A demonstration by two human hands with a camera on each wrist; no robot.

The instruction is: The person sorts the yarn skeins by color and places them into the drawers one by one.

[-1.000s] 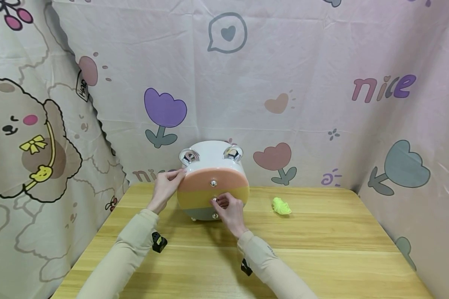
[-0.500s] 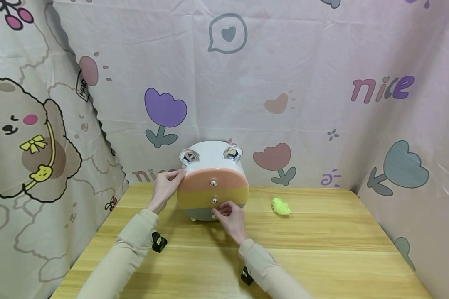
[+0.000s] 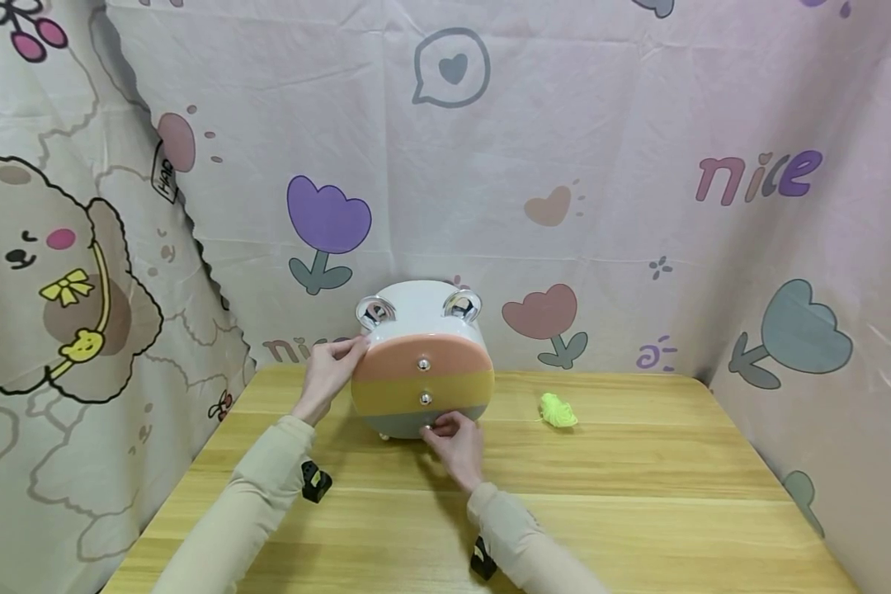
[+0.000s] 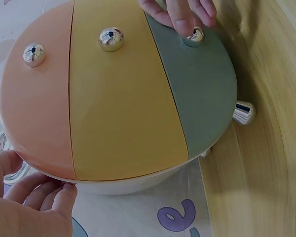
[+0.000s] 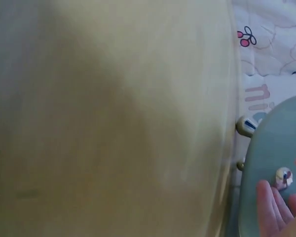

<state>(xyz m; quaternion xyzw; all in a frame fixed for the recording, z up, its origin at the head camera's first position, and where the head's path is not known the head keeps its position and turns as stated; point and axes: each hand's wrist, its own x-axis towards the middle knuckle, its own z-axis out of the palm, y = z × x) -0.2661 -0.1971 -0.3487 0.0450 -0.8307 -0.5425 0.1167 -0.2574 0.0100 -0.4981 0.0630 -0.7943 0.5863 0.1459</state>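
Note:
A small rounded drawer box (image 3: 397, 399) with silver frog-like eyes stands on the table. Its front has an orange, a yellow and a green drawer (image 4: 197, 89), each with a round silver knob; all three fronts look flush. My left hand (image 3: 330, 371) holds the box at its upper left edge, thumb near one eye and fingers curled against the side. At the lowest knob (image 5: 283, 178) is my right hand (image 3: 456, 450). In the right wrist view its fingers (image 5: 267, 205) lie close by that knob, with the thumb tip apart on the other side.
A loose bundle of neon yellow yarn (image 3: 558, 411) lies on the wooden table (image 3: 638, 462), right of the box. Printed cloth (image 3: 624, 124) hangs close behind the box and along both sides. A black wrist device (image 3: 315, 481) shows under the left sleeve.
My right hand has moved down from the middle yellow drawer's knob to the green drawer's knob. The left hand and the box have stayed in place.

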